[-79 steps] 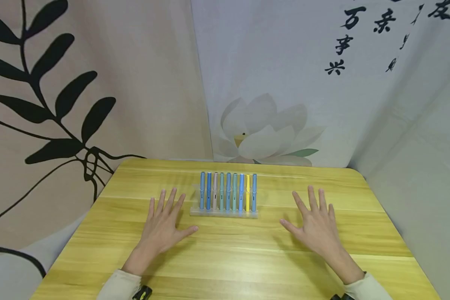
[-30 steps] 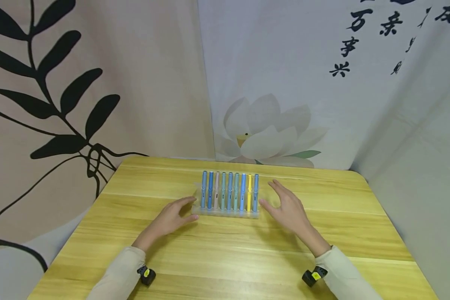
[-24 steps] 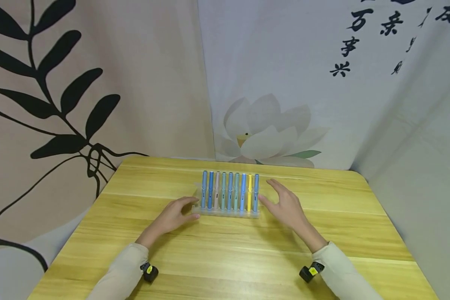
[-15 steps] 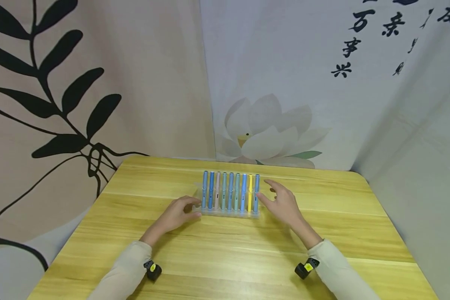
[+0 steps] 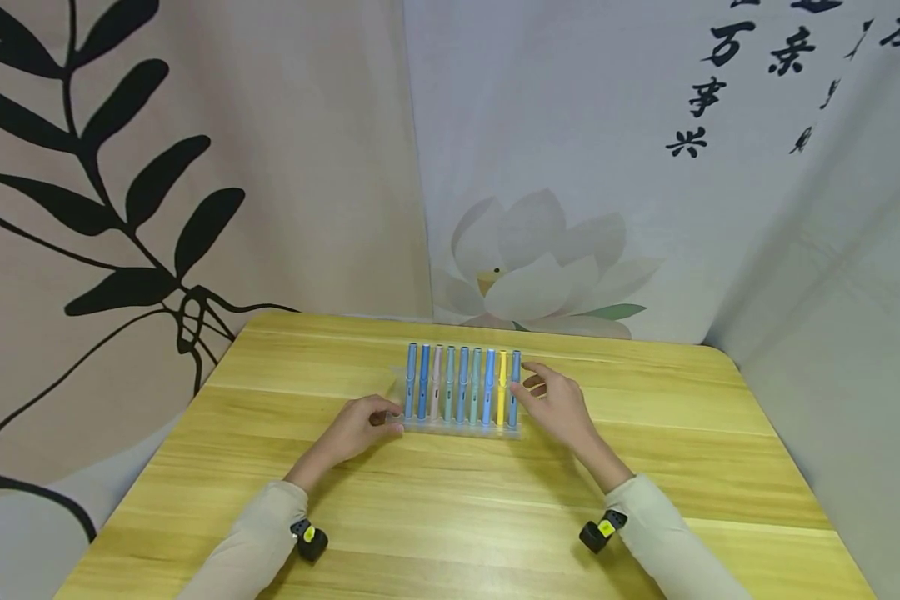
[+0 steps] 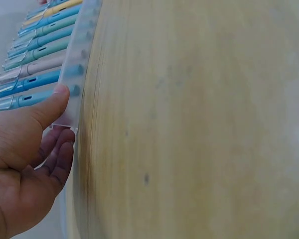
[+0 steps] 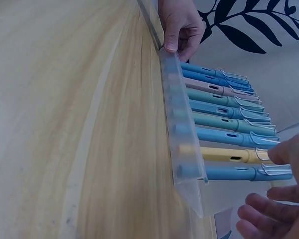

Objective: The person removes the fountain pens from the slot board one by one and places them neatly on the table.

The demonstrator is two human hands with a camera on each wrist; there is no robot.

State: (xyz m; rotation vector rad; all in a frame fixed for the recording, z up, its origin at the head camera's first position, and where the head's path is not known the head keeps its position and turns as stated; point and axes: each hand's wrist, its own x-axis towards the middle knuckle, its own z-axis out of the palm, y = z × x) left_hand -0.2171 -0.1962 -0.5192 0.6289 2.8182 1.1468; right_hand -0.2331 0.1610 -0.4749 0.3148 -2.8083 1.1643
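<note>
A clear plastic pen stand (image 5: 461,430) holds a row of upright capped pens with wire clips: several blue, some green, one pinkish and one yellow pen (image 5: 502,396). My left hand (image 5: 356,429) grips the stand's left end; in the left wrist view its thumb (image 6: 55,102) presses the front ledge while the fingers curl behind the end. At the opposite end is my right hand (image 5: 562,407), thumb and fingers apart around the cap of the rightmost blue pen (image 7: 224,173). In the head view that thumb overlaps the blue pen.
The stand is on a wooden table (image 5: 450,517), towards its far edge. Behind hangs a pale cloth backdrop (image 5: 330,167) with printed leaves, a lotus and characters. Each sleeved wrist carries a small black camera (image 5: 311,542).
Both hands came inward from flat, spread poses on the table to the stand's ends. Lately the left fingers have closed on its left end, and the right hand has moved left to the last pen.
</note>
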